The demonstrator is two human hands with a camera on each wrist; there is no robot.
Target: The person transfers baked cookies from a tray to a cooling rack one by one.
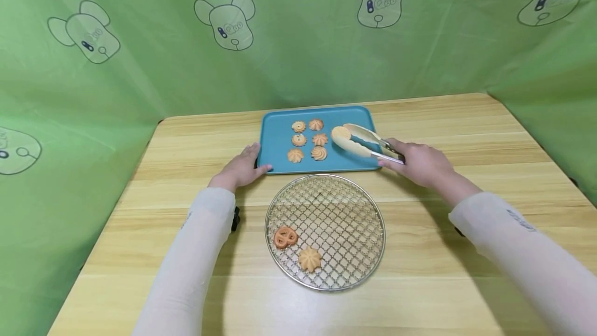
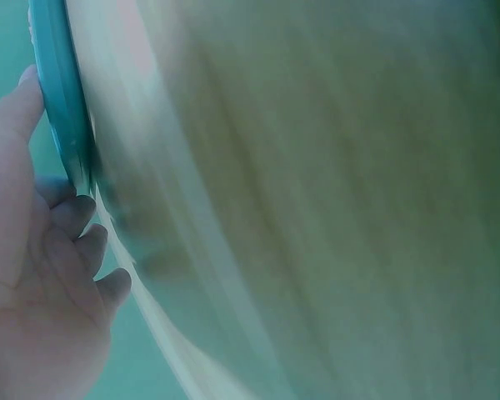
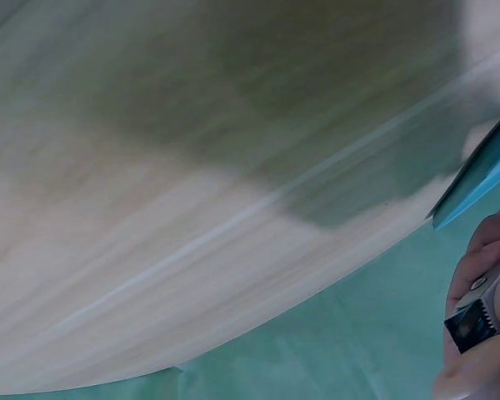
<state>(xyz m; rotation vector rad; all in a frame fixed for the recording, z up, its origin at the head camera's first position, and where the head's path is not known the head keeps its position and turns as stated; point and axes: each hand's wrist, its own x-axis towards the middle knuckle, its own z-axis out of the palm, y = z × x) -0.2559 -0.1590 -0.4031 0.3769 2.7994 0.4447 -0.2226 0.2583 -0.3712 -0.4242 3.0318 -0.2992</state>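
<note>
My left hand [image 1: 241, 168] grips the left edge of a blue tray [image 1: 366, 118], thumb over the rim and fingers curled at its side. In the left wrist view the same hand [image 2: 42, 250] pinches the tray edge [image 2: 60, 83]. Several piped cookies [image 1: 319, 153] sit on the tray in two columns. My right hand [image 1: 422, 162] holds tongs [image 1: 356, 147] by the handle end. Between the tong tips is a round pale cookie [image 1: 342, 133], over the tray's right half. In the right wrist view, fingers [image 3: 475, 271] wrap the tongs' metal end.
A round wire rack [image 1: 345, 237] lies in front of the tray. On its lower left are a pretzel-shaped cookie [image 1: 285, 237] and a flower-shaped cookie [image 1: 310, 259]. The wooden table [image 1: 448, 284] is enclosed by a green curtain [image 1: 298, 77] behind and at the sides.
</note>
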